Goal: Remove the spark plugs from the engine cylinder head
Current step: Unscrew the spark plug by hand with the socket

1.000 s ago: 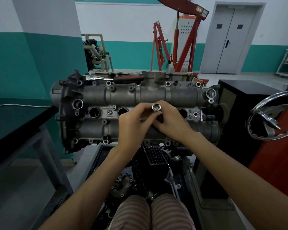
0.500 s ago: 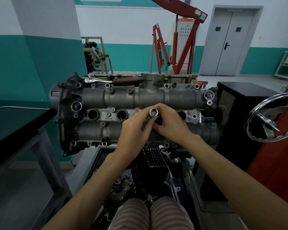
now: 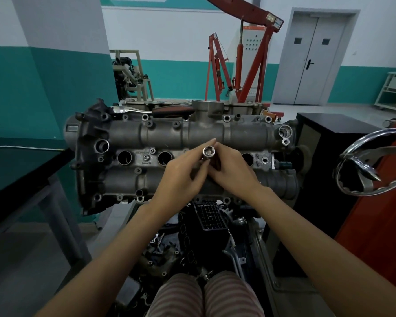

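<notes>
The grey engine cylinder head (image 3: 128,133) lies across the middle of the view, with open round plug wells (image 3: 124,157) along its centre row. Both hands meet over the third well. My left hand (image 3: 183,177) and my right hand (image 3: 231,170) together hold a long chrome spark plug socket (image 3: 209,152), its open end pointing up toward the camera. The lower end of the socket and the well beneath are hidden by my fingers. No spark plug is visible.
A ratchet with a dark red handle (image 3: 169,110) lies on the far edge of the head. A dark table (image 3: 21,170) stands at left, a black cabinet (image 3: 329,133) and chrome wheel (image 3: 373,161) at right. A red engine hoist (image 3: 245,65) stands behind.
The two hands have stayed together on the socket over the same well; the socket's top has shifted only slightly, and the camera has tilted a little.
</notes>
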Motion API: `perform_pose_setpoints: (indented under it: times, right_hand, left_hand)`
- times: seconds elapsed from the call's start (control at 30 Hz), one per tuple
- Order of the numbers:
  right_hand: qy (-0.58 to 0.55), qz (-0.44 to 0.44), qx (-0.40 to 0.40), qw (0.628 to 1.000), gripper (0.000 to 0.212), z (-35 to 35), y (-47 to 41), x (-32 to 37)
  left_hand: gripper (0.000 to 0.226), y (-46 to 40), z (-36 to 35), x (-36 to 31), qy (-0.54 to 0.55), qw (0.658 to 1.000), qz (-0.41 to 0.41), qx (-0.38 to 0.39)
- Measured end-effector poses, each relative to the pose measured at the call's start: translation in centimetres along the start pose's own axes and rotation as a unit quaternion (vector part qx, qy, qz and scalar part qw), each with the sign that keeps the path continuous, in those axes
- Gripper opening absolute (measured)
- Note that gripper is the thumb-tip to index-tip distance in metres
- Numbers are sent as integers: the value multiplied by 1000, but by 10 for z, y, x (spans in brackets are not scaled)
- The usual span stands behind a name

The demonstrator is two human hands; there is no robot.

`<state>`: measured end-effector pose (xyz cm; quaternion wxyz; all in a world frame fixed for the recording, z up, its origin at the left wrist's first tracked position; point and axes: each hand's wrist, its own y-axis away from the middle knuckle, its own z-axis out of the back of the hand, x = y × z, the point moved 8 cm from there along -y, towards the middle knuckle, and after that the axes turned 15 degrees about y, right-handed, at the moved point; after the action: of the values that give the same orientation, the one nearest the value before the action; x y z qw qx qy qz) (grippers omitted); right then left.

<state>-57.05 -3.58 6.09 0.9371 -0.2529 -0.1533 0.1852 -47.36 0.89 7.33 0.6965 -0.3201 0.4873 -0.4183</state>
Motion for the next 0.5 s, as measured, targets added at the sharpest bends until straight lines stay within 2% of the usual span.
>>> perform_pose_setpoints:
  times: [0.13,0.17,0.27,0.33,0.37,0.43,0.5]
  right_hand:
    - [1,7,6,1000,31,-2,2,1]
    - [-8,-2,3,1000,31,-1,2,-1]
    - [-49,-28,-6,998,19,3,1,-5]
    - [-59,-26,-10,998,13,4,1,-4]
    - [-59,-23,-7,998,13,4,1,-3]
    - [-56,-14,-3,998,20,3,0,-1]
    - [-47,-3,0,999,25,2,-1,1]
  left_hand:
    - [13,3,10,6,10,997,25,-77]
    - [13,2,11,5,-4,996,31,-83]
    - [32,-12,12,6,-37,996,49,-64]
    - [24,-18,7,2,-31,999,35,-25]
    - [21,-18,5,-1,-27,999,17,-7]
    - [31,-10,0,-3,-11,1000,-14,15]
    - [32,-1,-1,-3,7,1000,-1,-10]
